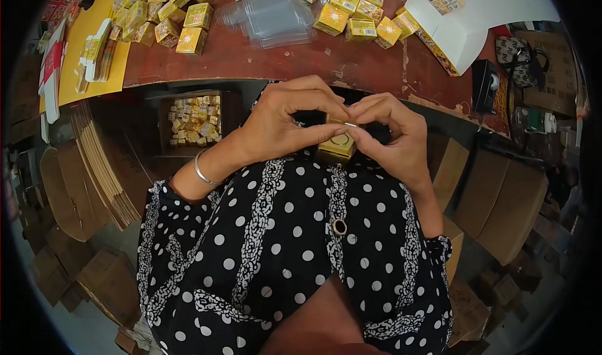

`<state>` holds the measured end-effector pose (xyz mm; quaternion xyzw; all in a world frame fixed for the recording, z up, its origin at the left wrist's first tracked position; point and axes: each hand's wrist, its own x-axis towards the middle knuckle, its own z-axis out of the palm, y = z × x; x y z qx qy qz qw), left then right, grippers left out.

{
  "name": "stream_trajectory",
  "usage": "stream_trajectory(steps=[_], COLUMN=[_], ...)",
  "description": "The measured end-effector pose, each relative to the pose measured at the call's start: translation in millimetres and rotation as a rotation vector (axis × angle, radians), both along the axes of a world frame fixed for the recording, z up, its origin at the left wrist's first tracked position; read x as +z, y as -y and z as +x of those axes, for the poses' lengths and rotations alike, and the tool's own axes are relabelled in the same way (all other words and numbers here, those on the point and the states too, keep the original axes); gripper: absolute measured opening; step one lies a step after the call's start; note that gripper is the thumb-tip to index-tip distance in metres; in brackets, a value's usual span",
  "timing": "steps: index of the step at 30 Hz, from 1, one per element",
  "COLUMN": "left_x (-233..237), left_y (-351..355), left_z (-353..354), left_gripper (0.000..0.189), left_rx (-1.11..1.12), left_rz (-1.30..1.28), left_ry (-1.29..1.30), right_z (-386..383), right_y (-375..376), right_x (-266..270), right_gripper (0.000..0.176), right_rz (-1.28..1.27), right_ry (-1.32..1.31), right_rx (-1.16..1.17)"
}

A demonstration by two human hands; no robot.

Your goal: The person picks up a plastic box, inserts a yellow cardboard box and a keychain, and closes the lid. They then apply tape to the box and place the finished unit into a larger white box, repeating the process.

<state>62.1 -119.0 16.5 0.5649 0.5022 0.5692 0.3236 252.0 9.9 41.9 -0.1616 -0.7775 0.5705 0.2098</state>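
Observation:
Close in front of my chest, both hands meet over a small yellow box [339, 143]. My left hand [291, 113] pinches with thumb and fingers at the box's upper end, a metal bangle on its wrist. From the other side my right hand [392, 129] is also closed at that end, thumb and fingertips together. A thin whitish edge [350, 125] shows between the fingertips; whether it is a flap of the box I cannot tell. The fingers hide most of the box's top.
Many small yellow boxes [190, 40] lie on the red table [263, 66], with clear plastic sleeves [273, 19] among them. A white open carton [461, 41] stands at the right. Below the table's left part, a cardboard box [165, 126] holds small gold-and-white pieces. Flattened cardboard [103, 160] stands left.

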Motion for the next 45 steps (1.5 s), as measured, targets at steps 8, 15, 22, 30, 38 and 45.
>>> stream_trajectory(steps=[8,15,22,30,38,45], left_x=[-10,-32,-39,-35,-36,-35], left_y=[1,13,12,11,11,11], left_z=[0,4,13,15,16,17], left_gripper=[0.016,0.032,0.038,0.040,0.040,0.038], left_rx=[0.028,-0.100,-0.055,-0.046,-0.045,-0.041], left_rz=[-0.003,-0.016,-0.139,-0.146,-0.154,-0.170], left_ry=[0.016,0.195,0.390,0.401,0.475,0.445], right_z=[2,8,13,19,17,11], right_y=[-11,-11,7,6,7,12], right_x=[-10,-34,-52,-57,-55,-46], right_gripper=[0.012,0.024,0.045,0.047,0.032,0.034], right_rz=[0.044,0.313,-0.005,-0.197,-0.364,-0.409], right_ry=[-0.040,-0.300,-0.264,-0.284,-0.317,-0.301], right_rx=[0.065,0.148,0.013,-0.062,-0.001,-0.017])
